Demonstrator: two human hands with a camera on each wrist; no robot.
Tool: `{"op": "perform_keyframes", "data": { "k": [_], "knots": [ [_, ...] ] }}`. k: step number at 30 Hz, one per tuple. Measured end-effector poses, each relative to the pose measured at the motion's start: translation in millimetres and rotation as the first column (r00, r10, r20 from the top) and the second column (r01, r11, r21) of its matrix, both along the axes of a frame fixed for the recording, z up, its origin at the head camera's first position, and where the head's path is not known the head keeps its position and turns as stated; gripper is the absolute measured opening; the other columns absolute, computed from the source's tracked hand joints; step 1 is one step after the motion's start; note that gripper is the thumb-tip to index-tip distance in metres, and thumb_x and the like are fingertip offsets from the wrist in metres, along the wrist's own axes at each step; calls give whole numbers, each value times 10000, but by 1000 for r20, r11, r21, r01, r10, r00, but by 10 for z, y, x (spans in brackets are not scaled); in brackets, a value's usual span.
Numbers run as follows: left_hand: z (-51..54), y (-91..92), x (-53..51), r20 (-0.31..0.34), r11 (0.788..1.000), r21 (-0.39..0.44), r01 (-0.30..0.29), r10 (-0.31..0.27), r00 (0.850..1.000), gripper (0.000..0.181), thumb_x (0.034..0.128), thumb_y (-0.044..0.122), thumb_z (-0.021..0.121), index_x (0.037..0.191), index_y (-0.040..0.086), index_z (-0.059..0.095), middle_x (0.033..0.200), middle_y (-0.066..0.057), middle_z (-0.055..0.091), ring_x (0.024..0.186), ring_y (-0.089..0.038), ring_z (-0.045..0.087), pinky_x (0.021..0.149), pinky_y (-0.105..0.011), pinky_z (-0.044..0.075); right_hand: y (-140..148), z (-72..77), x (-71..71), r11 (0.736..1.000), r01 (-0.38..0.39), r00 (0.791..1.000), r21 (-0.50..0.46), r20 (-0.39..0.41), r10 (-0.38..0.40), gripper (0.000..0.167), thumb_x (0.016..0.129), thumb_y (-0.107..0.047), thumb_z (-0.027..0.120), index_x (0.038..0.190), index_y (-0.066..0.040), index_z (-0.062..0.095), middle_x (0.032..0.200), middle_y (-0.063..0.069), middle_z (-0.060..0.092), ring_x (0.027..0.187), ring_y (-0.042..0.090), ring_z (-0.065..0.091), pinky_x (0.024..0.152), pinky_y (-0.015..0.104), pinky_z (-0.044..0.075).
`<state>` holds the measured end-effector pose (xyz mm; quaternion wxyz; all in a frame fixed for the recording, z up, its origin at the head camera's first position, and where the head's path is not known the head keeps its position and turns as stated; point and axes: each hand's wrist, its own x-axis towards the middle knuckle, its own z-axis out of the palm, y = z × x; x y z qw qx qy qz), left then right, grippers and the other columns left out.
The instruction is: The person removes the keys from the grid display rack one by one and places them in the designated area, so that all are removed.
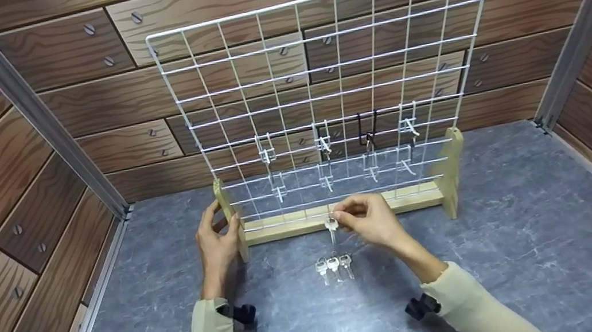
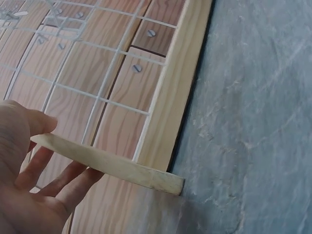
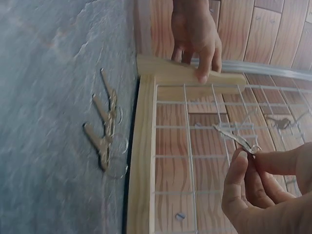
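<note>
My right hand (image 1: 372, 220) pinches a silver key (image 1: 331, 223) by its ring end between thumb and fingertips, in front of the rack's lower edge. In the right wrist view the key (image 3: 235, 138) and its small ring (image 3: 256, 148) show at the fingertips. My left hand (image 1: 218, 245) grips the rack's left wooden side post (image 2: 112, 163), thumb on one side and fingers on the other. Three more silver keys (image 1: 333, 264) with rings lie side by side on the table. The white wire grid rack (image 1: 305, 66) stands upright behind both hands.
Two rows of hooks hang on the grid, mostly metallic, with one black hook (image 1: 369, 137) in the upper row. Some upper hooks seem to carry small items. A wooden base bar (image 1: 288, 231) joins the side posts. Wood-patterned walls (image 1: 92, 113) enclose the grey tabletop (image 1: 516, 251).
</note>
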<state>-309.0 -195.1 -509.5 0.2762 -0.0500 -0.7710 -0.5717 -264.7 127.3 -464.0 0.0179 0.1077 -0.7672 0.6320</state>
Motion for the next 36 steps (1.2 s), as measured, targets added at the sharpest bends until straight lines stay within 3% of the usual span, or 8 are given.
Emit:
{"op": "perform_keyframes", "data": {
  "k": [12,20,24,29,36],
  "knots": [
    [6,-56,41,42,994,102,26,-30,999,484,928,-56,756,1395,21,650,1382,-247,669,1133,-459,738,906,-559,646,211,-175,-62,994,-107,985,-31,135,110,172,965,9,724,1077,138,712,894,125,763,743,158,717,709,263,659],
    [34,-42,31,39,993,114,20,-24,999,481,923,-70,755,1385,12,652,1369,-259,671,1131,-469,733,946,-589,628,270,-196,-94,991,-132,975,-4,182,131,190,957,-40,761,1088,95,731,886,75,779,735,163,721,700,283,653],
    [21,-48,16,46,995,101,19,-24,999,474,927,-59,757,1384,15,655,1352,-250,681,1124,-449,740,938,-546,640,286,-219,-103,990,-142,968,-5,211,140,152,945,-23,771,1062,70,745,874,71,786,717,167,728,667,293,646],
    [21,-32,16,62,995,98,18,-24,998,477,939,-40,755,1400,27,651,1359,-239,681,1139,-439,737,938,-523,646,350,-256,-133,986,-165,954,-11,253,162,117,938,12,763,1039,66,742,891,87,785,741,173,735,724,343,674],
    [41,-15,16,67,994,104,35,-42,997,482,946,-52,740,1410,19,636,1371,-255,663,1161,-462,723,957,-566,632,414,-300,-160,967,-219,945,132,276,176,124,915,28,765,1016,99,748,863,132,780,688,143,699,706,323,669]
  ]
}}
